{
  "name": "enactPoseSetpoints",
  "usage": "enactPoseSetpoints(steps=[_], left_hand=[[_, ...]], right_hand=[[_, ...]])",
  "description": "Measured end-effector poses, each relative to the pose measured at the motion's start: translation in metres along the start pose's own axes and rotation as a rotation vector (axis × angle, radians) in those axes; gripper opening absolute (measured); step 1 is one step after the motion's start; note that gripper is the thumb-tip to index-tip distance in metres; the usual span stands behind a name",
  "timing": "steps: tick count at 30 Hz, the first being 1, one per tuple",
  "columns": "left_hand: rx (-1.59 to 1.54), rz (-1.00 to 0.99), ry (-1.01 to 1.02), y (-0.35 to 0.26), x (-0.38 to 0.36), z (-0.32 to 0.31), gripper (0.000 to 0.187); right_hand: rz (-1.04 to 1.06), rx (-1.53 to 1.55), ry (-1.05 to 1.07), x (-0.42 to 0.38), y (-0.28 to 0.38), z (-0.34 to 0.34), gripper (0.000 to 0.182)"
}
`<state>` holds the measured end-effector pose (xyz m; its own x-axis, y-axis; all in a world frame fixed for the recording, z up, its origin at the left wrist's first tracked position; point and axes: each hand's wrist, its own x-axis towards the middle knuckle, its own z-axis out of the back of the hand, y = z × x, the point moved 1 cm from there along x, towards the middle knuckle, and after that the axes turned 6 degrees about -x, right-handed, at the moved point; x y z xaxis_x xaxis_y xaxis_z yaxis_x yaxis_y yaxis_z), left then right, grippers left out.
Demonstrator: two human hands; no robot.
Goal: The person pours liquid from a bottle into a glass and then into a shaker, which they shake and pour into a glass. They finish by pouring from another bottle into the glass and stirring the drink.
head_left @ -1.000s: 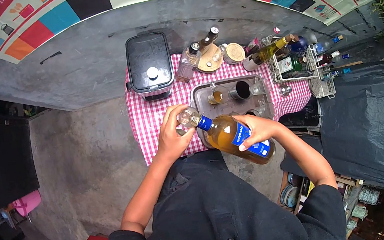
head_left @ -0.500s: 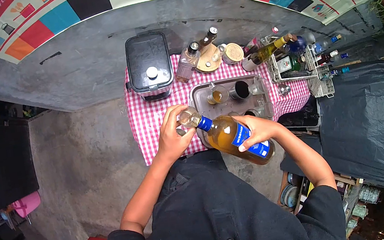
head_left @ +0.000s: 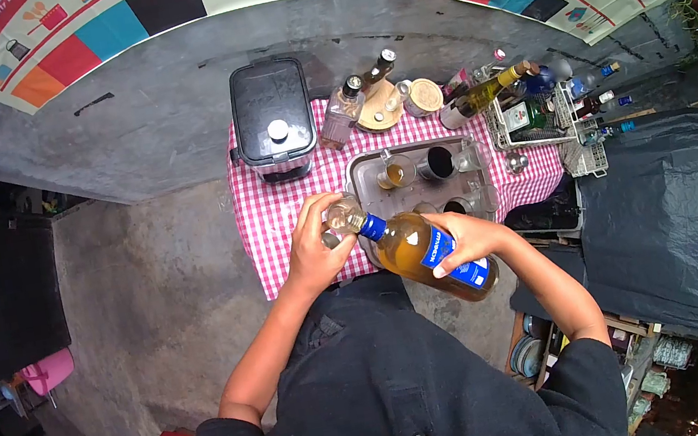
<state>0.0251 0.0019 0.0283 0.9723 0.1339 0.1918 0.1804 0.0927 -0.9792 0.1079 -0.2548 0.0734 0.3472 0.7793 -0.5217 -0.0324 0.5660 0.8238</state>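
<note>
My left hand [head_left: 315, 245] is closed around a small clear glass [head_left: 344, 215], held above the near edge of the checked cloth. My right hand [head_left: 468, 241] grips a large bottle [head_left: 412, 246] of amber liquid with a blue label. The bottle is tilted, and its blue-collared neck points left into the mouth of the glass. How much liquid the glass holds is too small to tell. Just beyond the bottle lies a grey tray [head_left: 370, 186] with several glass mugs, one holding amber liquid [head_left: 397, 175] and another dark liquid [head_left: 437, 163].
A black lidded container [head_left: 271, 108] stands at the back left of the checked cloth [head_left: 265, 230]. Two bottles stand by a round wooden board [head_left: 378, 110]. To the right are a jar [head_left: 423, 97], a yellow-green bottle [head_left: 484, 97], a bottle basket [head_left: 526, 137] and a metal cup [head_left: 517, 162].
Both hands, the glass and the tilted bottle hold almost the same position. The bottle and right hand have shifted very slightly.
</note>
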Motion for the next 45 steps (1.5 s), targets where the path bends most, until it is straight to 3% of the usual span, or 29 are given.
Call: enactPoseSetpoints(steps=[45], left_hand=[[-0.023, -0.013, 0.027, 0.007, -0.011, 0.001, 0.056]], right_hand=[[-0.082, -0.037, 0.024, -0.004, 0.001, -0.011, 0.093]])
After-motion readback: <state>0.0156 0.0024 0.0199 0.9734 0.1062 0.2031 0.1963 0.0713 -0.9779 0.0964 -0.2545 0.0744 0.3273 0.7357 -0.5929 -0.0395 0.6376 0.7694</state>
